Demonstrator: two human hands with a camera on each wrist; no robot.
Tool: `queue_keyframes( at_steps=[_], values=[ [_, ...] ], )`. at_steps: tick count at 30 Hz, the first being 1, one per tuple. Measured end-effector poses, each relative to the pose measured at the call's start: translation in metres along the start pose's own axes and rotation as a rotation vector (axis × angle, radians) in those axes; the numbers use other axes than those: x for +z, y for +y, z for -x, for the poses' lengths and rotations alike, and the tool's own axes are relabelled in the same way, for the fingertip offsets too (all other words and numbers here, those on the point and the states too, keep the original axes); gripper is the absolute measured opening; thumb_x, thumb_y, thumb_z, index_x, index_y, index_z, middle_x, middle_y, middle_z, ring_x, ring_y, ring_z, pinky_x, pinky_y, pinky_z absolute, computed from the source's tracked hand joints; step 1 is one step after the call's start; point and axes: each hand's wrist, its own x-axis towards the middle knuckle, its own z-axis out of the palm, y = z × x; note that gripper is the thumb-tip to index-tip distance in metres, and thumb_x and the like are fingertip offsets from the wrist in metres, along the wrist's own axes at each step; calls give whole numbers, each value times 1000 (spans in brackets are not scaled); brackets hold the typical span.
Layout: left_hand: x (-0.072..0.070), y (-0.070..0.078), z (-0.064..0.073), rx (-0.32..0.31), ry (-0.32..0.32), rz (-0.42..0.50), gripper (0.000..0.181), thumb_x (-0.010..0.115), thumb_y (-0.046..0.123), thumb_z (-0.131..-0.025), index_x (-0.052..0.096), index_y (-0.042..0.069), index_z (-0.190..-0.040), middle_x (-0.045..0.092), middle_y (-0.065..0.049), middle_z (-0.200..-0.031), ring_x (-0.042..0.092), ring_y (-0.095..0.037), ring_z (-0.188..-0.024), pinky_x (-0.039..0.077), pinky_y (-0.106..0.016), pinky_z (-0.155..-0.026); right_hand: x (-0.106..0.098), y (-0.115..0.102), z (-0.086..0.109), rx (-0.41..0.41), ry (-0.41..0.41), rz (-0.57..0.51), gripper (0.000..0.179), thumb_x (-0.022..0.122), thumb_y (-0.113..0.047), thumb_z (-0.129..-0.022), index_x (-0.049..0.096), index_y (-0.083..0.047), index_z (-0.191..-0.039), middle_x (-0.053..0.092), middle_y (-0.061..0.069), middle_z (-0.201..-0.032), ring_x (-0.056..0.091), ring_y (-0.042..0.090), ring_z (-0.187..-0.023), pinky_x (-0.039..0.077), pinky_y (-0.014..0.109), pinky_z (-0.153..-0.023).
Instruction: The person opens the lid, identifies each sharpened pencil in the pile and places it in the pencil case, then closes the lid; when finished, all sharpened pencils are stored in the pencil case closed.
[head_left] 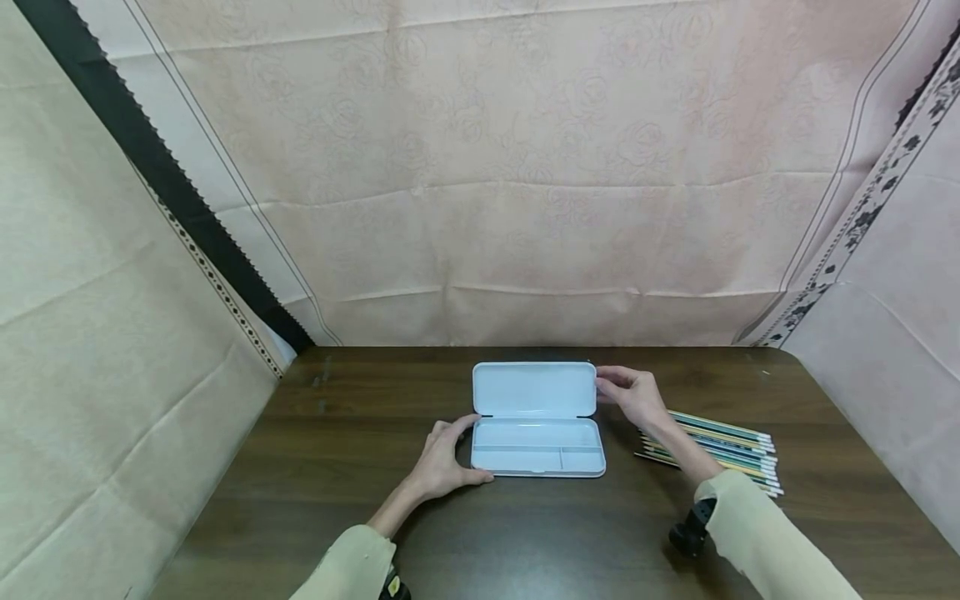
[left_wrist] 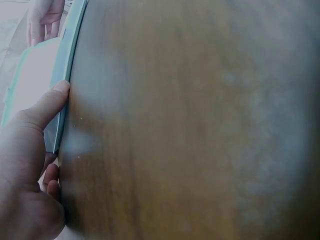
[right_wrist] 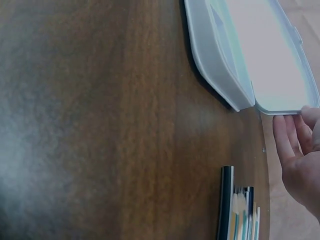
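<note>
A pale blue pencil case [head_left: 536, 460] lies opened out on the table, its lid [head_left: 534, 388] tilted back and its divided tray showing nothing inside. My left hand [head_left: 442, 462] grips the tray's left end, thumb on the front edge and fingers toward the hinge. That same thumb [left_wrist: 50, 102] presses the rim in the left wrist view. At the lid's right edge, my right hand [head_left: 636, 397] pinches the rim between thumb and fingers. The right wrist view shows the fingers [right_wrist: 286, 137] under the lid's edge.
Several pencils [head_left: 723, 450] with pale ends lie in a row under and beside the right forearm. Dark brown wooden table [head_left: 540, 542] spreads around the case. Pale patterned cloth [head_left: 525, 183] hangs behind the table and along both sides.
</note>
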Motion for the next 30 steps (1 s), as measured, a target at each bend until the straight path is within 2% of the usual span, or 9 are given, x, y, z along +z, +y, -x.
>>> queue_keyframes(
  at_steps=[6, 14, 18, 22, 26, 30],
  values=[
    [1, 0, 0, -4, -6, -1, 92, 89, 46, -73, 46, 17, -149, 51, -8, -129, 41, -25, -113, 41, -47, -87, 3, 5, 3, 81, -3, -35, 33, 64, -1, -97, 59, 16, -125, 65, 29, -113, 72, 26, -86, 56, 39, -77],
    [3, 0, 1, -1, -6, 8, 92, 89, 45, -72, 47, 16, -148, 50, -8, -127, 41, -24, -112, 41, -47, -87, -4, 5, 14, 90, -53, 70, 31, 66, -6, -97, 62, 13, -122, 66, 27, -110, 71, 32, -88, 56, 37, -76],
    [4, 1, -1, 6, -1, 11, 92, 90, 44, -72, 47, 16, -148, 50, -9, -127, 41, -25, -112, 41, -46, -87, -23, -1, 25, 3, -96, 148, 32, 69, -8, -95, 64, 12, -120, 68, 27, -109, 71, 37, -87, 56, 37, -76],
    [3, 2, -2, 12, 4, 15, 92, 89, 44, -72, 47, 15, -148, 50, -9, -127, 40, -25, -111, 42, -46, -86, -52, -11, 42, -105, -99, 271, 27, 69, -4, -95, 67, 10, -117, 69, 27, -108, 69, 38, -89, 56, 31, -73],
    [2, 1, -1, 13, 5, 11, 92, 90, 45, -72, 47, 15, -148, 50, -9, -127, 41, -25, -112, 42, -46, -86, -81, -15, 65, -184, -70, 443, 19, 70, -4, -93, 72, 3, -111, 72, 15, -102, 68, 20, -87, 52, 25, -69],
    [0, 1, 0, 9, 3, 16, 92, 89, 45, -72, 47, 15, -148, 50, -9, -127, 40, -25, -112, 41, -46, -86, -103, -9, 87, -259, -42, 541, 13, 74, 0, -89, 76, -2, -101, 74, 7, -95, 66, 6, -81, 50, 20, -65]
  ],
)
